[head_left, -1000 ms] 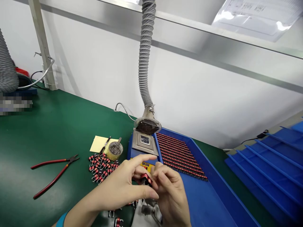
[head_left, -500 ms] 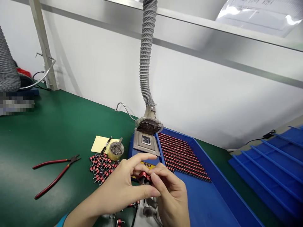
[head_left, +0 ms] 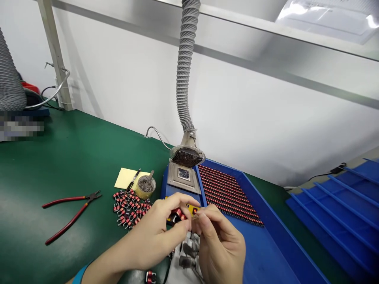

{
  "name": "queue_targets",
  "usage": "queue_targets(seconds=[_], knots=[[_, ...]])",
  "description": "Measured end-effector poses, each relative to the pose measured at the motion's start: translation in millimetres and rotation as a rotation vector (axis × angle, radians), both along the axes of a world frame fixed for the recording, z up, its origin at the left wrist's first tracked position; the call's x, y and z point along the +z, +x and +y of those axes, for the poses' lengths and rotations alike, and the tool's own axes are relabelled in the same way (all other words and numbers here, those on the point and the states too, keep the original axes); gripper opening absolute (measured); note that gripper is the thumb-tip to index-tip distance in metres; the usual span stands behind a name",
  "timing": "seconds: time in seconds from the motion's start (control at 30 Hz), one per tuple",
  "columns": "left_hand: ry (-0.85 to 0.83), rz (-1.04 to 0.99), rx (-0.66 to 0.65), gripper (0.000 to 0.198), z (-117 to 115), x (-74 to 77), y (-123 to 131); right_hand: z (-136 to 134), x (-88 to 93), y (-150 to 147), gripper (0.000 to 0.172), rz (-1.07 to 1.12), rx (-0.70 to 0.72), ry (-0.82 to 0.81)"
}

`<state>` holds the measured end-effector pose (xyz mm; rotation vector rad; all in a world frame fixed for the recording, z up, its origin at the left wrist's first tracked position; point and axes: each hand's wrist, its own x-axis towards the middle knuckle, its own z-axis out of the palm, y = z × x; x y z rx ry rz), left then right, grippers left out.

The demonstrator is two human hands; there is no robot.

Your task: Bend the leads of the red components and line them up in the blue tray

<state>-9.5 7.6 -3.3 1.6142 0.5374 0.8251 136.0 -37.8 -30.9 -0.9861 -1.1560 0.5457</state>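
My left hand [head_left: 160, 234] pinches a small red-and-black coil part [head_left: 179, 213] between thumb and fingers, low in the middle of the head view. My right hand [head_left: 220, 244] is curled close against it, fingertips touching the same part. Both hands hover in front of a blue solder pot [head_left: 182, 178] with a square metal top. Under the hands lies a grey metal fixture [head_left: 186, 252], partly hidden by them.
A pile of loose red coil parts [head_left: 128, 209] lies left of the hands, beside a small tin of grey scraps [head_left: 144, 186] and a yellow pad [head_left: 126, 178]. Red-handled pliers [head_left: 69, 213] rest further left. A blue tray [head_left: 266, 244] holds rows of coils [head_left: 227, 193]. A ribbed fume hose [head_left: 185, 75] hangs above.
My left fingers have curled in tighter on the coil part, and my right hand has shifted slightly right and down. The view has tilted a little.
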Motion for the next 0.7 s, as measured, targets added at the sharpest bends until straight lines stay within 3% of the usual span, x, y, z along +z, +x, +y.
queue_targets(seconds=[0.17, 0.7], knots=[[-0.012, -0.005, 0.039, 0.01, 0.1, 2.6, 0.4, -2.7, 3.8, -1.9, 0.009, -0.094, -0.058, 0.029], [0.046, 0.01, 0.033, 0.017, 3.1, 5.3, 1.0, 4.2, 2.0, 0.4, 0.008, -0.08, -0.028, 0.04]])
